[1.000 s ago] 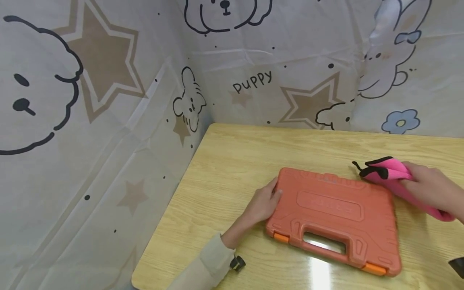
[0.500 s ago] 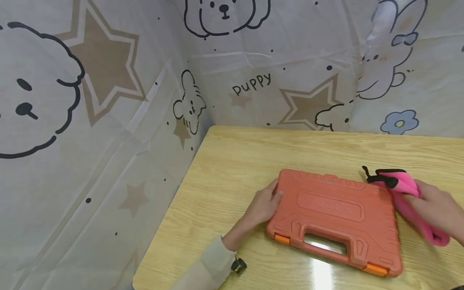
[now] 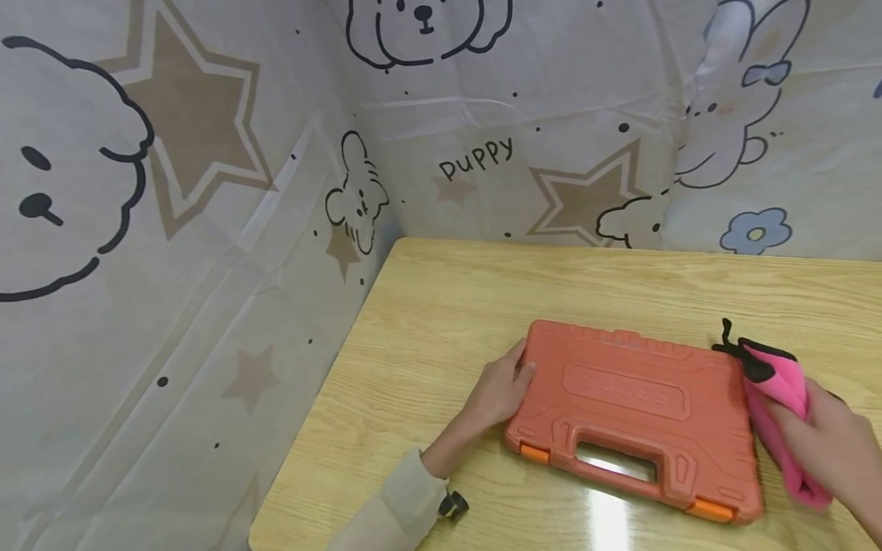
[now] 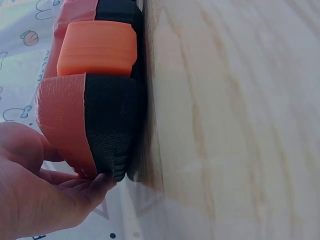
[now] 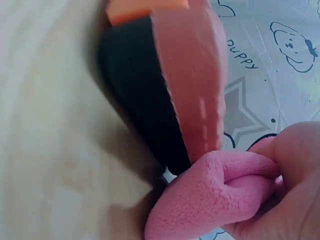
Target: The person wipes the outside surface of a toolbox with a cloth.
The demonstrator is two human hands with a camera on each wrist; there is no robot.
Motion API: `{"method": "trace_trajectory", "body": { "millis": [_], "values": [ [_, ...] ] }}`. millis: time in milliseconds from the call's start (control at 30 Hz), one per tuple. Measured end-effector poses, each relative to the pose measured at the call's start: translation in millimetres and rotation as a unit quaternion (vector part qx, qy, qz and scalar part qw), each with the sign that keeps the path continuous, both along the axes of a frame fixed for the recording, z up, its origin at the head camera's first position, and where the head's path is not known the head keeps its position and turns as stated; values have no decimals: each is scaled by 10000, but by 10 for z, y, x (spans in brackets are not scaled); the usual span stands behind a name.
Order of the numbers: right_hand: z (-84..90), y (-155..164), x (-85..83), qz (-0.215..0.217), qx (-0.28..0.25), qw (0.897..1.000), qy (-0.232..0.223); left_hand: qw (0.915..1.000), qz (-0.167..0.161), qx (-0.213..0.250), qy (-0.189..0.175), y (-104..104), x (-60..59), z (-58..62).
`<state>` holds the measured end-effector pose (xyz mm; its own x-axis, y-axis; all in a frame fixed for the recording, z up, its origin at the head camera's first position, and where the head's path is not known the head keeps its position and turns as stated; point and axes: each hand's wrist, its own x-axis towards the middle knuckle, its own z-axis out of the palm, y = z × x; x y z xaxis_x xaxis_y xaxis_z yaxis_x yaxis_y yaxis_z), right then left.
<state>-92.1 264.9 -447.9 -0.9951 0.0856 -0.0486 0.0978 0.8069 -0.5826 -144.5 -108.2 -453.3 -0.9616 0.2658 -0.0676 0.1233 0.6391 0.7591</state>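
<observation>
One red case lies between our left hand, gripping its side, and our right hand. The latter clutches a pink cloth against the opposite side.

At lower right, the grip, a bare hand, holds a folded pink cloth at the lower end of a case. The case is part red, part black, with an orange latch near the top. Bench lies left; a sheet printed with "PUPPY", right.
</observation>
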Motion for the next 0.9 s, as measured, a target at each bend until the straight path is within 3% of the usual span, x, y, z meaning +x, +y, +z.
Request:
{"method": "trace_trajectory", "body": {
  "millis": [400, 667, 800, 900],
  "values": [
    [-116, -113, 234, -329, 3, 9995, 5, 9999, 44, 91, -54, -29, 14, 9],
    [-112, -163, 411, -740, -545, 9915, -925, 9999, 55, 107, -64, -34, 21, 7],
    [-137, -193, 511, -835, -981, 9881, -835, 9999, 12, 111, -45, -21, 26, 11],
    [-166, -190, 562, -873, -1004, 9890, -648, 10000, -41, 85, 10, -5, 23, 11]
  ]
}}
